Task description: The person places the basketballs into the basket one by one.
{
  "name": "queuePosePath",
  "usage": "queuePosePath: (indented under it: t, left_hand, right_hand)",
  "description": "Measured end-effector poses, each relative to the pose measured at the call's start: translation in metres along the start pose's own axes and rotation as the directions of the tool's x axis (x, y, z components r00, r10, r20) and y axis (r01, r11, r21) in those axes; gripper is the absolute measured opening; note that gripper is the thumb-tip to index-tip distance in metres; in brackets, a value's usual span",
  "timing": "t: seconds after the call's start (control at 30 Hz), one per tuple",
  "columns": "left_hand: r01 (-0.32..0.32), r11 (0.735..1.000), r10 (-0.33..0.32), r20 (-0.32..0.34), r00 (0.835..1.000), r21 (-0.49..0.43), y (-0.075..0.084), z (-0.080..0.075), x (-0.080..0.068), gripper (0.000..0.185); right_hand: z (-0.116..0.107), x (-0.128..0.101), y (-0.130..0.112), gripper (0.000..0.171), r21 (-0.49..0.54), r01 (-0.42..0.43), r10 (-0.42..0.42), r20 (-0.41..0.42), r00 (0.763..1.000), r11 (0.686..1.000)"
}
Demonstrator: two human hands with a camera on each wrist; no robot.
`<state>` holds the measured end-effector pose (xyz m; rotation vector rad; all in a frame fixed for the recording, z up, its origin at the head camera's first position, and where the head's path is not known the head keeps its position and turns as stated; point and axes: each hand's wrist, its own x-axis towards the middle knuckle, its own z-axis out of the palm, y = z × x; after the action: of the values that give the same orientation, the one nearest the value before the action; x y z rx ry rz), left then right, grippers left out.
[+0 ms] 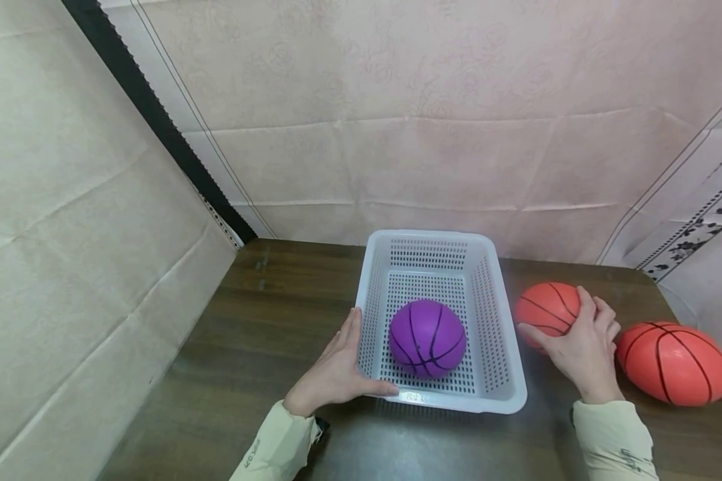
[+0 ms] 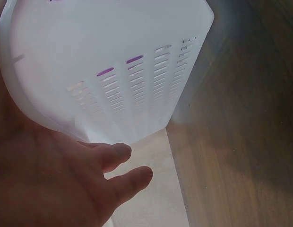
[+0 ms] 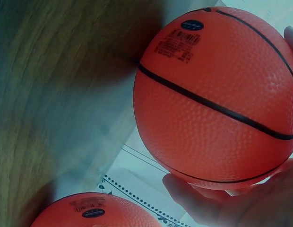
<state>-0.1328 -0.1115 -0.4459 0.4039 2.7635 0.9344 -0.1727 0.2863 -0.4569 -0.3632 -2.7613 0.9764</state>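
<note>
On brown wood-grain table [image 1: 247,354], grasps orange-red toy basketball [image 1: 540,307] in right hand [image 1: 585,347], thumb and fingers spread, right of white perforated basket [image 1: 463,402]. Rests left hand [image 1: 337,375], straight-fingered and unclenched, against basket's near-left corner.

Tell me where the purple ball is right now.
In the head view, the purple ball sits inside the white basket, toward its near end, right of the left hand.

The basket [image 1: 486,321] is smooth plastic, the held ball [image 3: 215,104] pebbled.
</note>
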Motion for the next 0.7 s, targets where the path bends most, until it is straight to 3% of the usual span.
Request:
queuePosePath:
  t: [0.7]
  left_hand:
    - [-0.008,1.000,0.008,-0.005,1.000,0.001,-0.001,0.001,0.000,0.142]
  right_hand:
    - [-0.011,-0.002,0.002,0.120,0.025,-0.024,0.025,-0.009,1.000,0.999]
